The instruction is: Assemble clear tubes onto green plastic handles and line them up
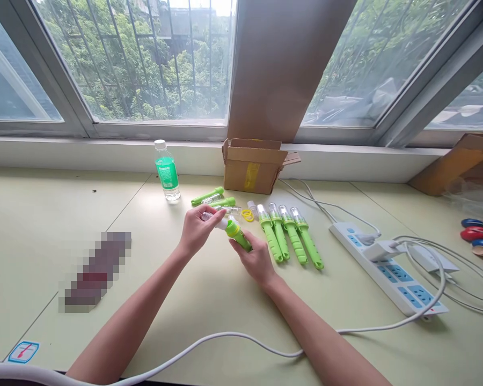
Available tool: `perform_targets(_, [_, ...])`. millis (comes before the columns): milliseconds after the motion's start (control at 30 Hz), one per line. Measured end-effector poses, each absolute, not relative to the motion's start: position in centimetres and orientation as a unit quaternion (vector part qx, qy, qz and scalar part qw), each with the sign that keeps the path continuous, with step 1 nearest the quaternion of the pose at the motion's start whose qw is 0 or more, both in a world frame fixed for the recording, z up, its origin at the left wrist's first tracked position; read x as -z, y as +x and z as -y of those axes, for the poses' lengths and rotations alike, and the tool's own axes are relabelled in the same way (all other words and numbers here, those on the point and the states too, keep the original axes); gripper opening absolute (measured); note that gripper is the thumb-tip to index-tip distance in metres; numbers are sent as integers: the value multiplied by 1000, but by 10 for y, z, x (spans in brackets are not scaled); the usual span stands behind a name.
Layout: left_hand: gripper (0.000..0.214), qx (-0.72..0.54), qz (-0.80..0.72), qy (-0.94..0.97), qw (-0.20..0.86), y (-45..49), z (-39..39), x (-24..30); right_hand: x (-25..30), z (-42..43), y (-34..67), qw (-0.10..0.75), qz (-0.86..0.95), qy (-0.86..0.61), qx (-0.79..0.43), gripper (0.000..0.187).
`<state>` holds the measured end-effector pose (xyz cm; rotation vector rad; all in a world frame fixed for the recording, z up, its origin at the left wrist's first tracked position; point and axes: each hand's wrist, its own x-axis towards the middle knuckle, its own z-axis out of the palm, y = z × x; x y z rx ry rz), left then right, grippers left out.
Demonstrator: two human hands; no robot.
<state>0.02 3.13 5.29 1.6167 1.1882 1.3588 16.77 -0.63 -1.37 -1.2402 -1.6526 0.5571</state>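
My right hand (257,258) is closed around a green ribbed handle (236,234) that has a yellow ring near its top. Pinched in my left hand (199,228) is a clear plastic tube with a white end (221,223), which meets the open top of the handle; whether the two are joined I cannot tell. Just right of my hands lie several assembled green sticks (297,236) with clear caps. Behind my left hand rest loose green handles (222,202) and clear tubes (234,210), beside yellow rings (247,215) and a small clear piece (253,207).
An open cardboard box (251,169) and a water bottle (167,172) stand at the back. On the right is a white power strip (386,271) with plugs. A white cable (225,335) crosses the front, near my forearms. A blurred patch (96,273) lies left.
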Motion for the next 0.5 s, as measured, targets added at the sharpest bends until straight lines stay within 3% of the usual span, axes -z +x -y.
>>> perform_targets(500, [33, -500, -431, 584, 472, -1, -26, -9, 29, 3, 177, 360, 786, -493, -92, 33])
